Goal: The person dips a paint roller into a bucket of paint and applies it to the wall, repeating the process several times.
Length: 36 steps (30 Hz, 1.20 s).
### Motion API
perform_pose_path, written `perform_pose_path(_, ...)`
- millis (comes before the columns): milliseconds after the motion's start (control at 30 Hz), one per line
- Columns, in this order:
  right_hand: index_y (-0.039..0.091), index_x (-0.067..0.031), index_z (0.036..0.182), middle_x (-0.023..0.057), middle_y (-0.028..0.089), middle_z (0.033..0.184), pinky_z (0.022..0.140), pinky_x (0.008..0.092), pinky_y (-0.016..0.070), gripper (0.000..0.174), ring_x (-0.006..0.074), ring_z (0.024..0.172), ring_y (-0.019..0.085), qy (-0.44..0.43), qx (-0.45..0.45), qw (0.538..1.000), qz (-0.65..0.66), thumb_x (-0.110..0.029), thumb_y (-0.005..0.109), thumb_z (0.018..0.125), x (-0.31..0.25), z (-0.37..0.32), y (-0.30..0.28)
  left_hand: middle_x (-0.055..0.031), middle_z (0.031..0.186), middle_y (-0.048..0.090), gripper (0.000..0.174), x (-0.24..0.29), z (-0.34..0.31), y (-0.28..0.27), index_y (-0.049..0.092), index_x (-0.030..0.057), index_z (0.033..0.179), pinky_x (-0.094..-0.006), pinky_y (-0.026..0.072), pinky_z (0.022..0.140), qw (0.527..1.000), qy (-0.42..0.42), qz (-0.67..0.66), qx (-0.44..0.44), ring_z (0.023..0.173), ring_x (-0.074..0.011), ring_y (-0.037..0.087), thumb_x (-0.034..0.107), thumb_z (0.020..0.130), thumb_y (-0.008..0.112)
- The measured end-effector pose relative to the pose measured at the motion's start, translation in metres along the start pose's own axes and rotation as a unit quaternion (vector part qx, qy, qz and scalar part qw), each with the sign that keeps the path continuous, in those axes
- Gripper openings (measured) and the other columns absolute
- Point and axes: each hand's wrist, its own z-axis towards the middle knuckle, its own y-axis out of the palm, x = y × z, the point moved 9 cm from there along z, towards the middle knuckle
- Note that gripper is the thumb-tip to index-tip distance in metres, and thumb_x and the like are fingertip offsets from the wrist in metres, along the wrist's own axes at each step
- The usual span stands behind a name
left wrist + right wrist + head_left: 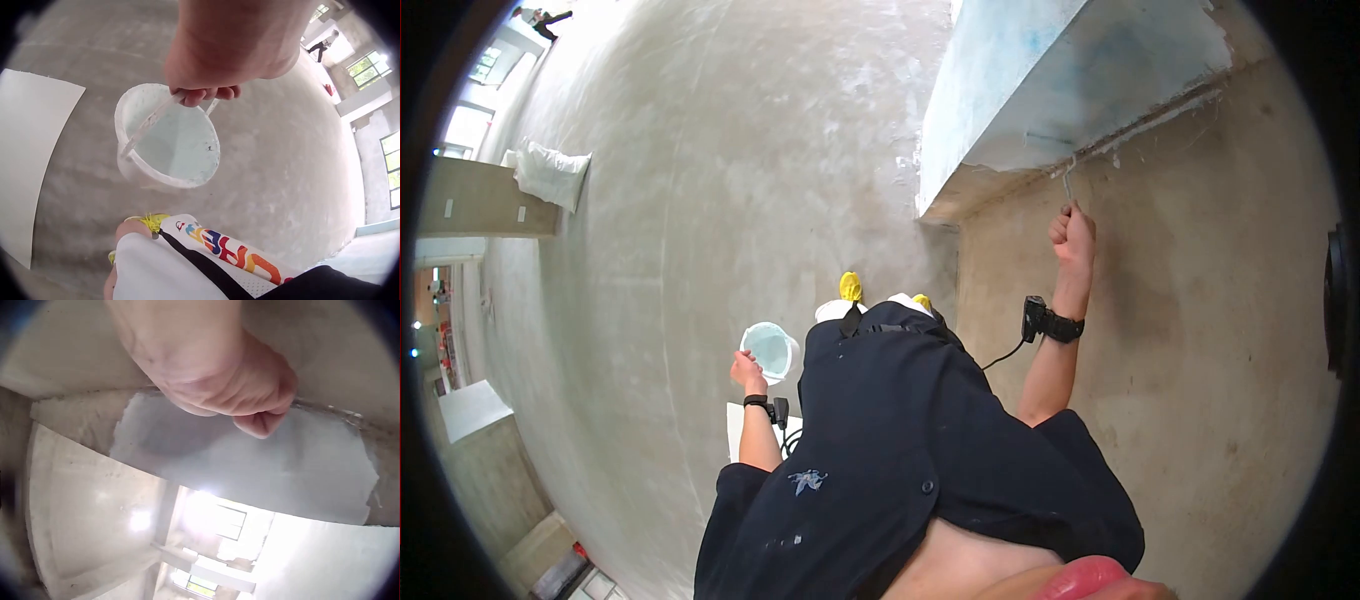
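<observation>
My left hand (748, 370) grips the handle of a white bucket (199, 182), its fingers curled round the bail in the left wrist view. Pale bluish-white paint (169, 140) coats the bucket's inside. On the other side, my right hand (1074, 235) is raised along the wall with its fingers curled round a slim paint roller (1068, 183). The roller's pale head blends with the whitish coat on the beam (1120, 75) it meets. In the right wrist view the right hand (256, 390) hides the roller, with the painted patch (250, 465) behind it.
A bare concrete wall (1200, 260) runs along my right. The beam's painted side (990, 90) juts out ahead. A white board (31, 144) lies on the floor by the bucket. A white sack (552, 175) lies farther left, and another person (323, 45) stands far off.
</observation>
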Motion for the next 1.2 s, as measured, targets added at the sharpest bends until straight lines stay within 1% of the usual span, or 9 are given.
perform_pose_path(67, 0.041, -0.0077, 0.070, -0.0056, 0.023, 0.051, 0.036, 0.0261, 0.0129, 0.030, 0.0068, 0.038, 0.019, 0.080, -0.009, 0.996, 0.029, -0.021, 0.043, 0.097, 0.036, 0.027, -0.006, -0.0039, 0.062, 0.049, 0.025, -0.003, 0.004, -0.002, 0.058, 0.0004, 0.079, -0.0257, 0.0294, 0.039, 1.000, 0.004, 0.003, -0.002, 0.044, -0.0110, 0.041, 0.024, 0.081, 0.051)
perform_pose_path(267, 0.039, -0.0102, 0.069, -0.0023, 0.027, 0.054, 0.035, 0.0249, 0.0129, 0.018, 0.0085, 0.038, 0.018, 0.148, 0.031, 0.989, 0.002, -0.006, 0.034, 0.086, 0.120, 0.127, -0.018, -0.0039, 0.062, 0.049, 0.026, -0.005, 0.006, -0.010, 0.058, -0.0001, 0.080, -0.0253, 0.0293, 0.039, 1.000, 0.009, 0.002, 0.012, 0.043, -0.0110, 0.040, 0.025, 0.082, 0.050)
perform_pose_path(367, 0.037, -0.0106, 0.068, -0.0020, 0.027, 0.056, 0.035, 0.0249, 0.0139, 0.016, 0.0092, 0.038, 0.018, 0.156, -0.034, 0.987, 0.027, -0.004, 0.034, 0.082, 0.192, 0.214, -0.044, -0.0042, 0.062, 0.049, 0.027, 0.001, -0.002, -0.012, 0.058, -0.0005, 0.080, -0.0252, 0.0293, 0.039, 1.000, 0.009, -0.002, 0.025, 0.042, -0.0110, 0.040, 0.025, 0.082, 0.050)
perform_pose_path(500, 0.035, -0.0108, 0.067, -0.0018, 0.026, 0.056, 0.035, 0.0252, 0.0138, 0.017, 0.0095, 0.039, 0.019, 0.175, 0.010, 0.984, 0.015, -0.004, 0.035, 0.083, 0.205, 0.205, -0.031, -0.0045, 0.063, 0.049, 0.028, 0.002, -0.005, -0.022, 0.059, -0.0009, 0.081, -0.0247, 0.0290, 0.038, 0.999, 0.026, 0.001, 0.036, 0.042, -0.0109, 0.040, 0.025, 0.082, 0.050)
perform_pose_path(567, 0.036, -0.0104, 0.068, -0.0009, 0.029, 0.057, 0.035, 0.0278, 0.0157, 0.018, 0.0106, 0.039, 0.023, 0.056, -0.008, 0.998, 0.006, -0.006, 0.041, 0.085, 0.219, 0.230, -0.049, -0.0046, 0.063, 0.049, 0.027, 0.006, -0.010, -0.026, 0.059, -0.0008, 0.081, -0.0245, 0.0288, 0.038, 0.999, 0.025, -0.001, 0.042, 0.042, -0.0109, 0.040, 0.025, 0.082, 0.050)
perform_pose_path(667, 0.036, -0.0100, 0.067, -0.0028, 0.025, 0.056, 0.036, 0.0252, 0.0139, 0.020, 0.0086, 0.040, 0.019, 0.151, 0.034, 0.988, 0.010, -0.006, 0.036, 0.086, 0.191, 0.198, -0.039, -0.0046, 0.062, 0.049, 0.026, 0.006, -0.008, -0.028, 0.059, -0.0005, 0.080, -0.0243, 0.0286, 0.038, 0.999, 0.029, -0.002, 0.040, 0.042, -0.0108, 0.040, 0.024, 0.082, 0.050)
perform_pose_path(967, 0.038, -0.0103, 0.069, -0.0060, 0.024, 0.054, 0.039, 0.0250, 0.0136, 0.031, 0.0063, 0.042, 0.018, 0.073, -0.079, 0.994, 0.036, -0.019, 0.038, 0.099, 0.038, 0.027, 0.012, -0.0042, 0.063, 0.050, 0.026, 0.003, 0.006, -0.018, 0.059, 0.0000, 0.081, -0.0253, 0.0294, 0.038, 0.999, 0.020, 0.021, 0.021, 0.043, -0.0106, 0.041, 0.024, 0.082, 0.051)
perform_pose_path(1067, 0.036, -0.0119, 0.067, -0.0065, 0.022, 0.053, 0.039, 0.0246, 0.0137, 0.033, 0.0062, 0.042, 0.018, 0.065, -0.102, 0.992, 0.029, -0.019, 0.036, 0.099, 0.025, 0.007, 0.024, -0.0042, 0.063, 0.050, 0.026, 0.008, 0.013, -0.013, 0.059, 0.0004, 0.081, -0.0250, 0.0297, 0.039, 0.999, 0.034, 0.034, 0.004, 0.043, -0.0104, 0.041, 0.025, 0.083, 0.050)
perform_pose_path(1200, 0.032, -0.0144, 0.064, -0.0064, 0.021, 0.053, 0.039, 0.0247, 0.0128, 0.034, 0.0064, 0.042, 0.017, 0.095, -0.112, 0.988, 0.048, -0.016, 0.036, 0.098, 0.060, 0.037, 0.015, -0.0033, 0.066, 0.049, 0.026, 0.008, 0.014, -0.011, 0.059, 0.0015, 0.084, -0.0245, 0.0298, 0.039, 0.999, 0.030, 0.016, -0.014, 0.044, -0.0096, 0.039, 0.025, 0.084, 0.048)
